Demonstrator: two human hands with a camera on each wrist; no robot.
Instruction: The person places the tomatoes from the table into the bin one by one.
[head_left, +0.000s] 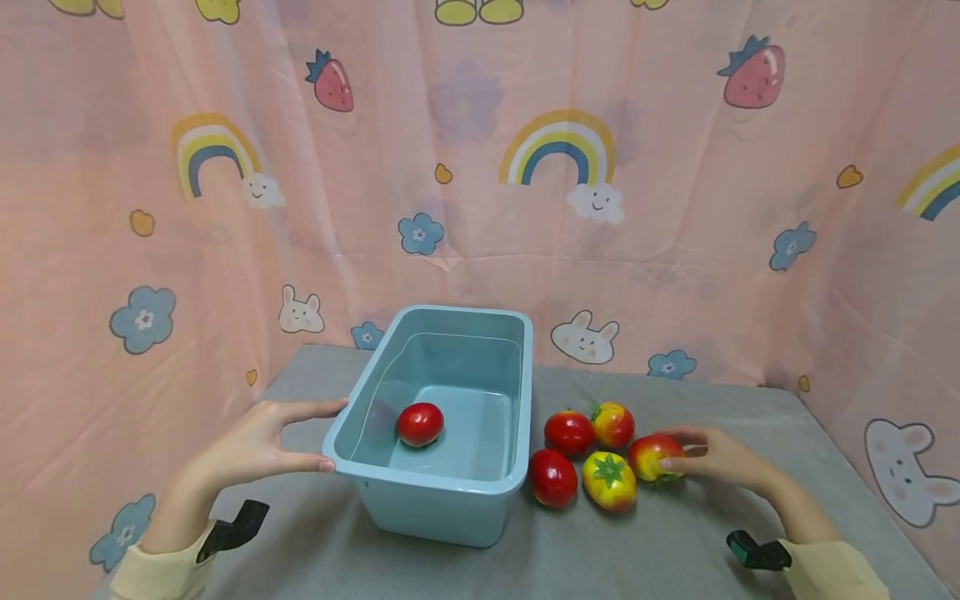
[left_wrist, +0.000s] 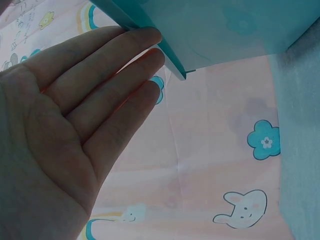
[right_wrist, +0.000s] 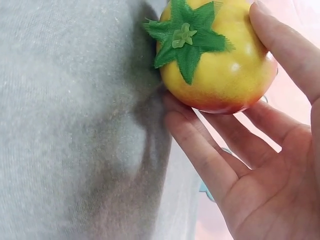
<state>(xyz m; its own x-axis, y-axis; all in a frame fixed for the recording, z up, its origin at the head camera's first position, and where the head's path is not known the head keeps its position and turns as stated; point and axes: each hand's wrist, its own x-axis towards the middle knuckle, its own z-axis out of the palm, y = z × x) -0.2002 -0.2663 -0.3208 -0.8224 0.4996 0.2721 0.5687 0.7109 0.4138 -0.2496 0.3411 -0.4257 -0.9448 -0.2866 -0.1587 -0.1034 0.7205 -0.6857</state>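
Observation:
A light blue plastic bin [head_left: 431, 512] stands on the grey table, one red tomato [head_left: 420, 424] lying on its floor. With fairly straight fingers, my left hand [head_left: 258, 446] touches the bin's left rim; the left wrist view shows its fingertips against the bin wall [left_wrist: 235, 35]. To the right, my right hand [head_left: 720, 458] holds a red-and-yellow tomato [head_left: 654, 457] between thumb and fingers. In the right wrist view that tomato [right_wrist: 220, 75] shows a green leafy top, with the thumb on one side and fingertips around the lower side.
Close to the bin's right side lie a yellow tomato [head_left: 607, 483], a red tomato [head_left: 552, 478], another red tomato [head_left: 568, 433] and a red-and-yellow tomato [head_left: 613, 423]. A pink patterned curtain [head_left: 480, 233] hangs around the back and sides of the grey table [head_left: 637, 550].

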